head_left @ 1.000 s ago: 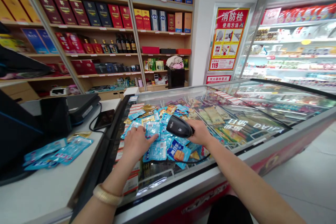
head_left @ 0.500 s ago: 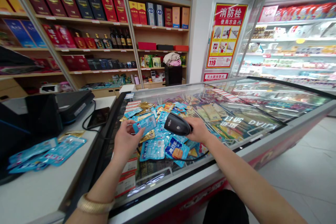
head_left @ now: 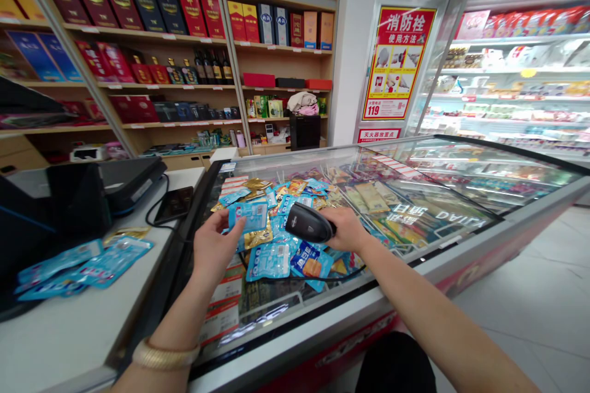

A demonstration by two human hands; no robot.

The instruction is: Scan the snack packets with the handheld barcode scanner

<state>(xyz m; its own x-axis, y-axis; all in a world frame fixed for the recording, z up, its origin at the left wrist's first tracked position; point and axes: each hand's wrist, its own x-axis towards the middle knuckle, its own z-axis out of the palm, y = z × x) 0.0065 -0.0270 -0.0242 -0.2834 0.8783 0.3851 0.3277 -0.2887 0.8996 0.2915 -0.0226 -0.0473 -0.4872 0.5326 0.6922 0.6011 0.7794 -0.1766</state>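
My left hand (head_left: 216, 250) is shut on a blue snack packet (head_left: 247, 216), holding it just above a heap of foil snack packets (head_left: 281, 252). The heap lies on the glass lid of a chest freezer (head_left: 442, 209). My right hand (head_left: 345, 229) grips a black handheld barcode scanner (head_left: 308, 223) over the heap, its nose pointing left toward the held packet. The two are apart. A thin black cable (head_left: 322, 277) runs across the front of the heap. A gold bangle (head_left: 165, 355) circles my left wrist.
To the left, a white counter (head_left: 69, 331) holds several blue packets, a dark phone and a black till terminal. Shelves of boxed liquor stand behind the freezer, beside a red fire-hydrant poster. A lit refrigerated display stands at the right.
My left hand has gone from resting on the heap to holding a blue packet up, and has moved it slightly left. The scanner has barely moved.
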